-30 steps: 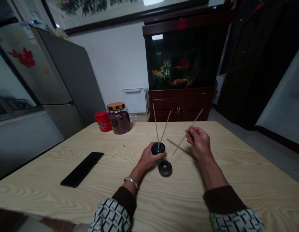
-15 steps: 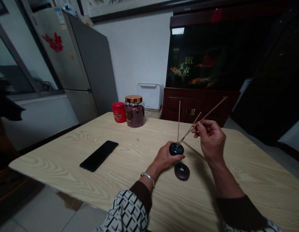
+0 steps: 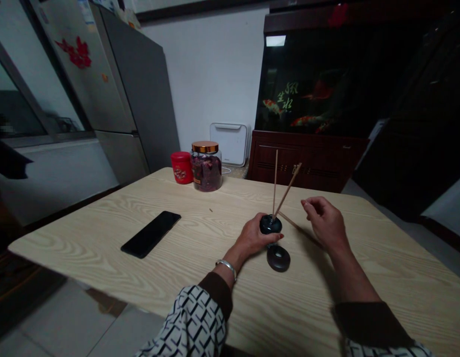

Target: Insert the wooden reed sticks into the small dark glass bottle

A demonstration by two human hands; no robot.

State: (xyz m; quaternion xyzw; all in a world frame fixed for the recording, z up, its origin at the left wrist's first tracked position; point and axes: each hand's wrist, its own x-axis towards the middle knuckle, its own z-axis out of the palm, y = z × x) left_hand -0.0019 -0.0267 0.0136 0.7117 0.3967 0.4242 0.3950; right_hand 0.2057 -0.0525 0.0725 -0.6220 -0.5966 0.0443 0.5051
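One stick [image 3: 288, 190] has left the right hand [image 3: 328, 225] and leans in the dark bottle [image 3: 270, 225]. On the tabletop [image 3: 84, 238], the left hand's [image 3: 252, 236] grip wraps that bottle near a dark ring [image 3: 278, 265]; rightward, the right grip looks pressed together.

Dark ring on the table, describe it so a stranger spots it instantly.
On the pale wooden table, find the left hand gripping a small dark bottle. Just nearer the viewer lies the dark ring, distinguished by its central hole.
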